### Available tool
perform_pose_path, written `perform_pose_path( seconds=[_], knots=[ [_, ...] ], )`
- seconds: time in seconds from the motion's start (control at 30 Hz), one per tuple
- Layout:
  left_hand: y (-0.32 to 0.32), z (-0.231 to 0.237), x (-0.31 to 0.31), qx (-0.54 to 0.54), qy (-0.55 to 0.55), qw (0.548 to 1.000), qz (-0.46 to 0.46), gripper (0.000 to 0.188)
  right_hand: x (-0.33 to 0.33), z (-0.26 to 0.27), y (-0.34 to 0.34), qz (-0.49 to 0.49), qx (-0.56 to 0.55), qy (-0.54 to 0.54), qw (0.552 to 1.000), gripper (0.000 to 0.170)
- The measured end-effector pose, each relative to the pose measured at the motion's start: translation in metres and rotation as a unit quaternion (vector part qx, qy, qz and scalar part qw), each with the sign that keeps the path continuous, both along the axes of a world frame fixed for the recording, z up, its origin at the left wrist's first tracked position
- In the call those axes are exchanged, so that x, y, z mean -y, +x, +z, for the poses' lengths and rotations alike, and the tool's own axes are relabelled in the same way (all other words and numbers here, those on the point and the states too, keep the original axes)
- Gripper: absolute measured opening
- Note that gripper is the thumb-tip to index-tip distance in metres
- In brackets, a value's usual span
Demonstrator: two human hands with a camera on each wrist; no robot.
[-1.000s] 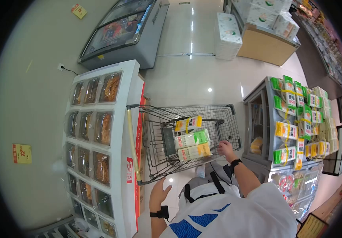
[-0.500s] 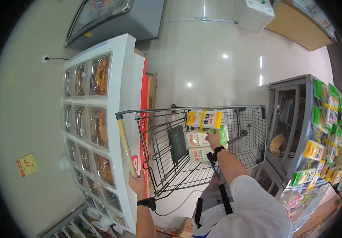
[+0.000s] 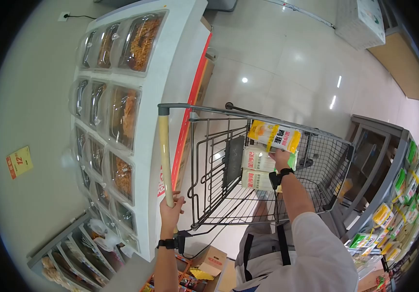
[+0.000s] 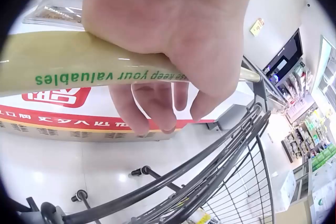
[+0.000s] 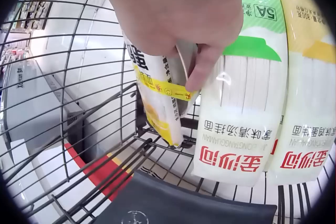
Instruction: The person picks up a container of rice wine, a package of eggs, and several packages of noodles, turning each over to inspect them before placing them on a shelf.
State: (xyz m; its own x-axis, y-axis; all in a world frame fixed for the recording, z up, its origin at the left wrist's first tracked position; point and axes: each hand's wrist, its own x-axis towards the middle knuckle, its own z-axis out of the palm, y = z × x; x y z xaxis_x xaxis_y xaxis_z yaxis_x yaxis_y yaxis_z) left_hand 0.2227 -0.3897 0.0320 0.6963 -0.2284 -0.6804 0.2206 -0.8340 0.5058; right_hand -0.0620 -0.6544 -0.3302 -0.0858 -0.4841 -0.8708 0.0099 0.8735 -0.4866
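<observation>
In the head view my left hand [image 3: 171, 212] is at the lower end of the cart's pale yellow handle [image 3: 164, 155]; the left wrist view shows the palm on the handle [image 4: 58, 58] with fingers hanging below it, curled loosely round. My right hand [image 3: 281, 159] is inside the wire cart [image 3: 316, 187], gripping the near edge of a yellow-and-white noodle pack [image 3: 283, 138]. In the right wrist view that pack [image 5: 160, 95] stands tilted under the right hand [image 5: 176, 11], beside a green-and-white pack [image 5: 236, 108] and another yellow-and-white pack [image 5: 307, 113].
A white display stand [image 3: 170, 63] with trays of packaged food is left of the cart. On the right is a grey cabinet [image 3: 382, 131] topped with noodle packs. Cardboard boxes [image 3: 213, 260] and a slatted rack [image 3: 73, 253] stand near the bottom. Tiled floor [image 3: 263, 73] lies beyond the cart.
The left hand came from beside the cart onto its handle. The right hand moved from the cart's near side to the upper yellow pack and took hold of it. The head view shifted left and downward.
</observation>
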Motion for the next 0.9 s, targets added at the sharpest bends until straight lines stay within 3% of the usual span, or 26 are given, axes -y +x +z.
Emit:
perform_pose_path(
  seconds=[0.03,0.1,0.23,0.3,0.37,0.5,0.63,0.67,0.7,0.77,0.83,0.9],
  knots=[
    [0.0,0.0,-0.002,0.001,-0.003,1.0,0.003,0.031,0.001,0.001,0.001,0.003,0.001,-0.003,1.0,0.033],
    [0.002,-0.001,-0.003,0.004,0.008,1.0,-0.012,0.032,0.006,0.002,0.006,-0.084,-0.036,0.0,0.996,0.036],
    [-0.002,0.003,-0.003,0.034,0.038,0.998,-0.034,0.033,-0.011,0.024,-0.019,-0.064,0.053,-0.045,0.996,0.031],
    [-0.002,0.001,-0.007,0.048,0.013,0.998,-0.025,0.035,-0.021,0.029,-0.036,-0.063,0.058,0.0,0.996,0.032],
    [0.004,-0.009,-0.017,0.053,0.002,0.998,-0.038,0.035,-0.028,0.076,-0.045,-0.043,0.101,-0.01,0.994,0.032],
    [-0.002,0.003,-0.021,0.056,-0.028,0.997,-0.053,0.035,-0.059,0.137,-0.09,-0.032,0.083,-0.044,0.995,0.036],
    [0.004,-0.008,-0.033,0.066,-0.073,0.992,-0.076,0.041,-0.088,0.256,-0.126,0.001,0.081,-0.087,0.993,0.037],
    [0.006,-0.008,-0.036,0.038,-0.074,0.992,-0.089,0.053,-0.102,0.278,-0.138,-0.023,0.08,-0.109,0.991,0.037],
    [0.008,-0.019,-0.041,0.037,-0.093,0.988,-0.118,0.053,-0.119,0.301,-0.151,-0.025,0.081,-0.121,0.989,0.037],
    [0.009,-0.043,-0.051,0.286,-0.132,0.94,-0.133,0.068,-0.165,0.343,-0.175,-0.064,0.07,-0.148,0.984,0.036],
    [0.003,-0.022,-0.044,0.227,-0.131,0.953,-0.151,0.077,-0.205,0.38,-0.189,-0.094,0.091,-0.16,0.978,0.034],
    [0.0,-0.019,-0.05,0.214,-0.261,0.938,-0.074,0.078,-0.239,0.416,-0.201,-0.145,0.087,-0.179,0.969,0.026]
  ],
)
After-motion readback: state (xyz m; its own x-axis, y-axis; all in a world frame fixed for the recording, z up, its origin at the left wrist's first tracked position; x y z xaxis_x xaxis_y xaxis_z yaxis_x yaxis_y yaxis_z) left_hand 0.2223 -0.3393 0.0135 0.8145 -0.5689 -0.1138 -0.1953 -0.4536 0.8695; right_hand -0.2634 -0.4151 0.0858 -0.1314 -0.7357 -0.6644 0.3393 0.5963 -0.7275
